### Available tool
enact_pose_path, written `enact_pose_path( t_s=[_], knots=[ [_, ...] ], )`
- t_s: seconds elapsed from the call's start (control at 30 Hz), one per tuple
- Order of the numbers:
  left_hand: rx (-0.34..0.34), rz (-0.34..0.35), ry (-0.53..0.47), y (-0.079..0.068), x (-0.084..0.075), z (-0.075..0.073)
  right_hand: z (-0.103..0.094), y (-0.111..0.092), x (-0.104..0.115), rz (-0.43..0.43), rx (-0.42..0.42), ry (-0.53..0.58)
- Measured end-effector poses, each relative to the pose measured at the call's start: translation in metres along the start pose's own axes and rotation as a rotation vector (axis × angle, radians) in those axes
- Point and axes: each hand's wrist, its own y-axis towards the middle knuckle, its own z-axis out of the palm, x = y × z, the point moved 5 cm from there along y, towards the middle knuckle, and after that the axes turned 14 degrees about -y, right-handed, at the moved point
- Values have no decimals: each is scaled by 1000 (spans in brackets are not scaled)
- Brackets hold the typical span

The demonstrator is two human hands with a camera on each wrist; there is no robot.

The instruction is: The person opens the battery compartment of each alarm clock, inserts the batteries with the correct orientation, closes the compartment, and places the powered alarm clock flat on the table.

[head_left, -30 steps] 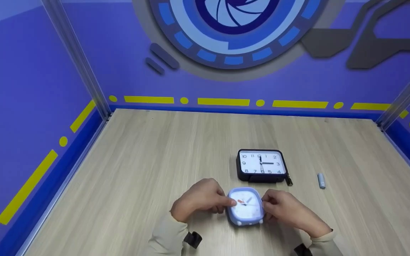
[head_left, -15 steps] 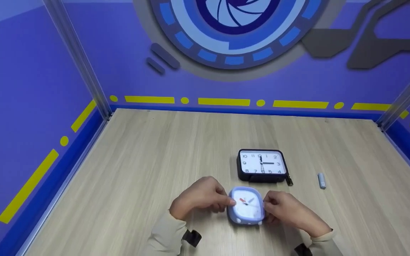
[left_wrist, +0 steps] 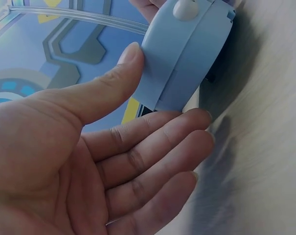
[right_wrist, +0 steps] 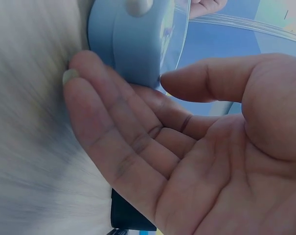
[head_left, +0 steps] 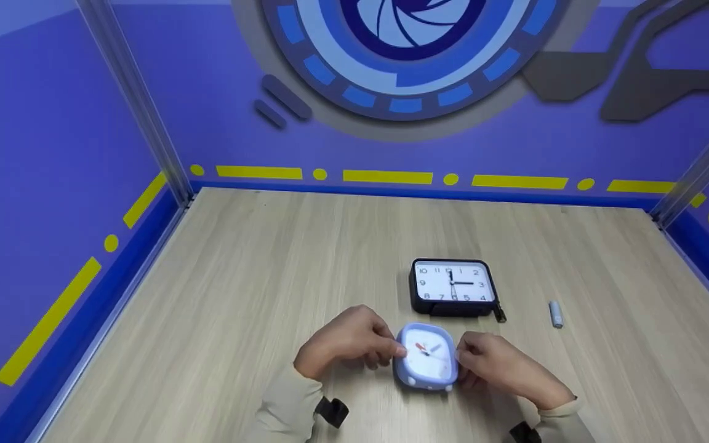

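Observation:
A small light-blue alarm clock [head_left: 434,368] lies face up at the near middle of the table, held from both sides. My left hand [head_left: 354,338] grips its left edge, thumb over the rim of the face. On the opposite edge my right hand [head_left: 502,363] pinches it between thumb and index finger. In the left wrist view the thumb rests on the blue casing [left_wrist: 172,58], near a round white foot [left_wrist: 186,9]. The right wrist view shows the thumb at the front rim, with the index finger under the casing [right_wrist: 130,46].
Just behind stands a black rectangular clock [head_left: 453,283], with a small black tag [head_left: 500,311] at its right corner. A pale grey-blue cylinder, battery-like [head_left: 556,314], lies to the right on the wooden table [head_left: 268,258]. Purple-blue panels [head_left: 164,92] wall the back and sides.
The light-blue clock has turned slightly clockwise between the hands and shifted a little right. Both hands keep their hold. The black clock and the cylinder have stayed in place.

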Motion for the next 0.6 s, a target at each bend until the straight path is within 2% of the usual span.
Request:
enact_pose_path(
  t_s=[0.23,0.43,0.53,0.6],
  knots=[
    [30,-38,42,1,3,3,1,1,-2,11,11,16],
    [17,-51,-9,2,4,4,2,0,1,4,3,1],
    [8,-41,-60,2,2,2,2,0,5,17,-34,-77],
    [5,-26,-90,1,0,1,1,0,9,13,-94,-176]
  ],
)
